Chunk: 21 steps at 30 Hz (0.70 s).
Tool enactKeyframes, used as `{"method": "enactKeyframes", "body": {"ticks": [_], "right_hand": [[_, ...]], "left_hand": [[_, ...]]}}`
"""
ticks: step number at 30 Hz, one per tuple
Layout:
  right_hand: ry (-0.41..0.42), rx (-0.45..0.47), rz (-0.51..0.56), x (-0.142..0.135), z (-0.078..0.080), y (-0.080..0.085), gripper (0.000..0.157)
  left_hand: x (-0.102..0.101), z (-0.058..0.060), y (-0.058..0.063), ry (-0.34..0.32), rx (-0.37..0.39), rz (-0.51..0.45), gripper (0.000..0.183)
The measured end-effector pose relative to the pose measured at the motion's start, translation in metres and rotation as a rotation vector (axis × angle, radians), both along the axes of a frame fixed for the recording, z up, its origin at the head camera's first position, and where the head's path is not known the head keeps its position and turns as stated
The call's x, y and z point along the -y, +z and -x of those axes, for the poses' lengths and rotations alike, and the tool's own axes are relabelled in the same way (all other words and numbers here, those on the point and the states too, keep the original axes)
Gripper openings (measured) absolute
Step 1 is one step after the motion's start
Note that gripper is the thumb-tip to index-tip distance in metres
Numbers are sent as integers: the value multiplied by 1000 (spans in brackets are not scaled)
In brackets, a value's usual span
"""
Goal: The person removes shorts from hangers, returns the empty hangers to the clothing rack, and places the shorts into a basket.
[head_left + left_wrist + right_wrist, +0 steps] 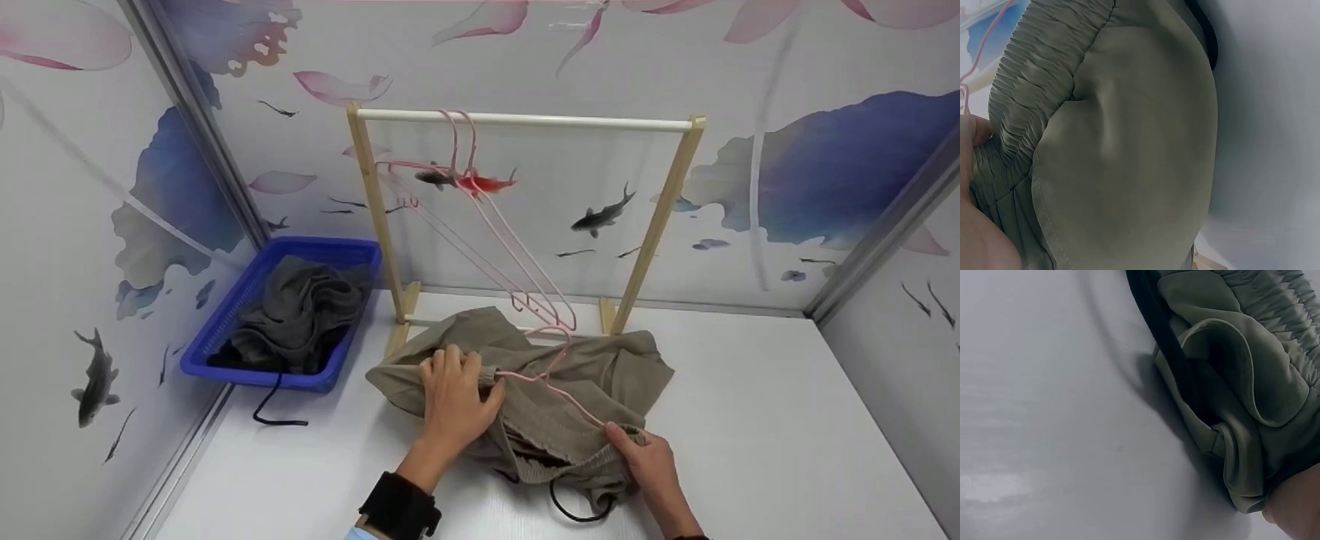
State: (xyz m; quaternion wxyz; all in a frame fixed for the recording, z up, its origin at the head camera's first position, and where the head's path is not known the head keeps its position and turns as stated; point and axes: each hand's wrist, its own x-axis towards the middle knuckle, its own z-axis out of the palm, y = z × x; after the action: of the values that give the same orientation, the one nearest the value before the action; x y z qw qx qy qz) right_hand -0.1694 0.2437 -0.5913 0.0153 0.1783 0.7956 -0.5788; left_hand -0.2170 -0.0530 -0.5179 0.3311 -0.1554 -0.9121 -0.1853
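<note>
Olive-grey elastic-waisted shorts (622, 371) lie crumpled on the white table, the gathered waistband towards me. A pink hanger (576, 405) sits at the waist opening, its hook pointing away from me. My left hand (456, 397) grips the waistband by the hanger's left end; the left wrist view shows the thumb against the gathered elastic (1039, 79). At the hanger's right end, my right hand (649, 461) pinches the waistband, thumb on top. Its fingers are mostly hidden under the cloth. A black drawstring (1157, 326) loops out of the shorts at the near side.
Behind the shorts stands a wooden rack with a white rail (570, 120); pink hangers (517, 240) hang on its left half. To the left, a blue basket (202, 360) holds dark grey clothing (300, 307), a black cord (281, 422) trailing onto the table. Patterned panels enclose the table.
</note>
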Motion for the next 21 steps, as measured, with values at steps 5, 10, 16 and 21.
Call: {"method": "enactKeyframes", "body": {"ticks": [5, 10, 16, 21], "right_hand": [[9, 7, -15, -2, 0, 1, 53], [-12, -6, -14, -2, 0, 1, 53], [-1, -1, 0, -1, 0, 0, 53], [-2, 1, -10, -1, 0, 0, 54]], "left_hand": [[-3, -3, 1, -3, 48, -6, 36], [0, -2, 4, -18, 83, -7, 36], [9, 0, 5, -30, 74, -25, 30], [19, 1, 6, -49, 119, -55, 26]]}}
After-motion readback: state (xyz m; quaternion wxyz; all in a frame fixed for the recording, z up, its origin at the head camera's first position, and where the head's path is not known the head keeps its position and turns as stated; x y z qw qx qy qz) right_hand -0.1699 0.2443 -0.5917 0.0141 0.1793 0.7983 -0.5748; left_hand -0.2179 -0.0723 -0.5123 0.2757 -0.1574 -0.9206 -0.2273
